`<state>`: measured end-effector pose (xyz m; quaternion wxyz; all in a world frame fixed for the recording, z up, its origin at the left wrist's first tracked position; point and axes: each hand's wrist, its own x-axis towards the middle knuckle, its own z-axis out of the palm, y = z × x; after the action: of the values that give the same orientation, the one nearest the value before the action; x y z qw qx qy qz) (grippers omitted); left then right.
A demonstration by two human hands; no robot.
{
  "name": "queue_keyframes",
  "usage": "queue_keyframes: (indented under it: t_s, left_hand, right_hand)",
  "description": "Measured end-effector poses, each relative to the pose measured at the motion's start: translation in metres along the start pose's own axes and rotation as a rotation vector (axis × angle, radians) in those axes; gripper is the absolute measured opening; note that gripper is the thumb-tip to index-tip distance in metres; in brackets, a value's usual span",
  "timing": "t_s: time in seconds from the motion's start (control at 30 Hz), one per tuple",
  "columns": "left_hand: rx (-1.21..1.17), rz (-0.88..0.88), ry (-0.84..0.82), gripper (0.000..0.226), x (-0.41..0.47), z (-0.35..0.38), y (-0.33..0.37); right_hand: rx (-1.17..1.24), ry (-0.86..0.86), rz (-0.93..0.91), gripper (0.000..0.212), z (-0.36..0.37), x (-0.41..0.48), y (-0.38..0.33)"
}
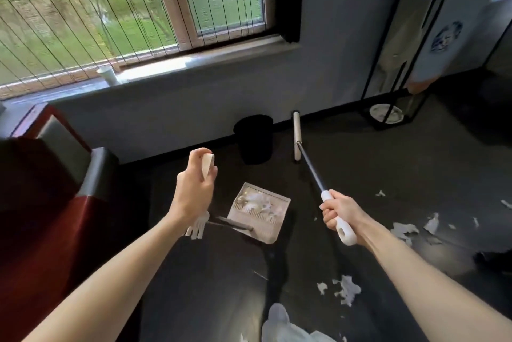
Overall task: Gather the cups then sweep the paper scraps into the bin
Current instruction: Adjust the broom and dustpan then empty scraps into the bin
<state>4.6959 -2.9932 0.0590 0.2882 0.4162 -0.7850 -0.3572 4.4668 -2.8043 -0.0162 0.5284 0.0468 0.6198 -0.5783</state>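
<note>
Left hand (pixel 194 189): fingers curled round the cream flat-topped handle of a pale rectangular plastic dustpan (pixel 264 235), its tray loaded with crumpled white paper scraps (pixel 257 201). Right hand (pixel 342 210): fist closed on the white moulded grip of a slim dark-shafted broom (pixel 310 167), its bar-shaped head beside a round black bin (pixel 255 138) at the wall. More torn scraps (pixel 346 289) lie on the dark floor (pixel 415 161) at right; a white tapered cup (pixel 106 74) stands on the windowsill (pixel 194 61).

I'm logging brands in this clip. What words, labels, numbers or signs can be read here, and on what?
No text can be read.
Blue round mark on the white panel: too blurred to read.
Broom, dustpan, bin, cup: no lettering shows.
</note>
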Motion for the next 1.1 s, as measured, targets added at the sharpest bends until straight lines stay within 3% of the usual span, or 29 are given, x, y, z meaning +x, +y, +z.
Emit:
queue_keyframes:
  t_s: [0.4,0.57,0.8,0.87,0.97,1.1]
  left_hand:
    - [-0.068,0.183,0.070,0.018,0.191,-0.045,-0.004]
    - [-0.039,0.304,-0.012,0.023,0.276,-0.071,-0.006]
    - [0.189,0.671,-0.179,0.025,0.354,-0.093,0.001]
    - [0.239,0.773,-0.217,0.023,0.363,-0.088,0.005]
    - [0.277,0.805,-0.247,0.018,0.378,-0.078,0.010]
    - [0.383,0.735,-0.313,0.022,0.391,-0.054,0.016]
  right_hand:
    - [0.168,0.001,-0.084,0.028,0.089,0.049,-0.093]
    - [0.269,0.020,-0.127,0.028,0.138,0.072,-0.101]
    - [0.400,0.063,-0.157,0.028,0.189,0.090,-0.097]
    - [0.412,0.102,-0.156,0.037,0.188,0.092,-0.095]
    - [0.414,0.144,-0.147,0.050,0.177,0.093,-0.097]
    - [0.377,0.161,-0.110,0.045,0.157,0.096,-0.096]
